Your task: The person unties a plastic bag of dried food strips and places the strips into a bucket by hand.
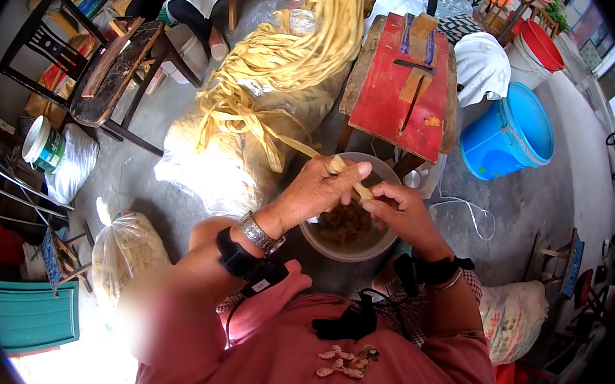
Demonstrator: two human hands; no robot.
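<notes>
My left hand (316, 184) grips a pale yellow strip (361, 190), its thumb raised along the top. At the strip's lower end my right hand (407, 211) pinches it between thumb and fingers. Both hands are above a translucent plastic basin (311, 242), which holds liquid and a brownish mass (345, 225) too unclear to identify. From my left hand the strip seems to run up and left towards a long heap of yellow strips (275, 60). That heap lies over clear plastic-covered bundles (232, 169) on the floor.
A red-topped wooden bench (373, 96) stands just beyond the basin, with wooden blocks and a blade-like strip on it. To its right is a blue bucket (476, 141); a black chair (87, 104) stands left. Two people sit at the far side. A filled plastic bag (130, 248) sits near my left elbow.
</notes>
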